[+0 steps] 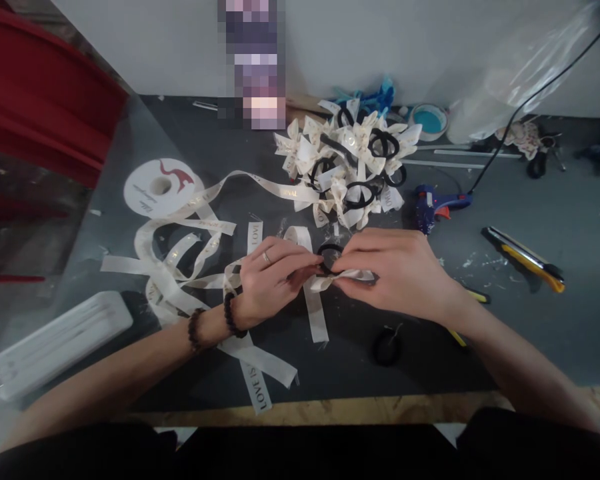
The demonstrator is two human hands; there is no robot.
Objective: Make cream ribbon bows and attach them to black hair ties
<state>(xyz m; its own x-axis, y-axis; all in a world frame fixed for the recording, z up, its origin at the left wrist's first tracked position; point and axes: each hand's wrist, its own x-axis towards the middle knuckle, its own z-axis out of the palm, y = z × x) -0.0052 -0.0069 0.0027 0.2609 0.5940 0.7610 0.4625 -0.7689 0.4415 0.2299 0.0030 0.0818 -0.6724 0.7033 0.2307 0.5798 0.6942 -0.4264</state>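
Between my two hands is a black hair tie [332, 249] with a cream ribbon bow [357, 274] on it. My left hand [275, 270] pinches the left side of the hair tie with its fingertips. From the right, my right hand [395, 270] grips the bow and the tie between thumb and fingers. A cut strip of ribbon [317, 317] lies under the hands. Below my right hand rests a loose black hair tie [387, 347]. More ribbon [170, 280] lies tangled to the left of my left hand.
A heap of ribbon-bow hair ties [350, 160] sits behind my hands. A blue glue gun [437, 205] and a box cutter [525, 260] lie to the right. On the left are a ribbon spool [160, 188] and a white plastic case [63, 343]. A tape roll [429, 121] stands at the back.
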